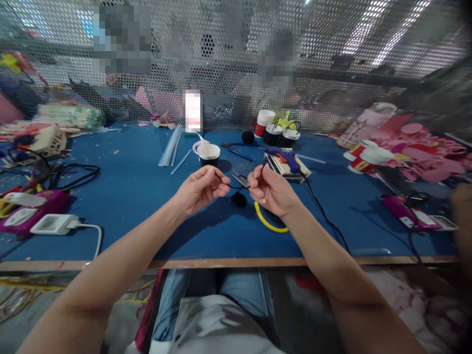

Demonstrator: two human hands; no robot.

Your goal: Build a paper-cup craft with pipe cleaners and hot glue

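Note:
A thin black strand [235,187] runs between my two hands above the table; it may be a wire or a pipe cleaner. My left hand [201,189] pinches one end with thumb and fingers. The other part is pinched in my right hand [273,189], near its fingertips. Just below the strand lies a black pompom [239,198]. A metal blade [239,179] shows behind the strand, and a yellow curved handle-like loop [271,224] lies under my right wrist. Beyond my left hand stands a black paper cup [209,157] with a white rim.
A blue glue gun [285,158] rests on wooden sticks, its cord trailing right. Farther back are pliers [239,145], cups [273,132] and a lit phone [192,112]. Clear glue sticks [171,145] lie left. Purple power strips [37,211] and pink pieces [413,147] flank the table.

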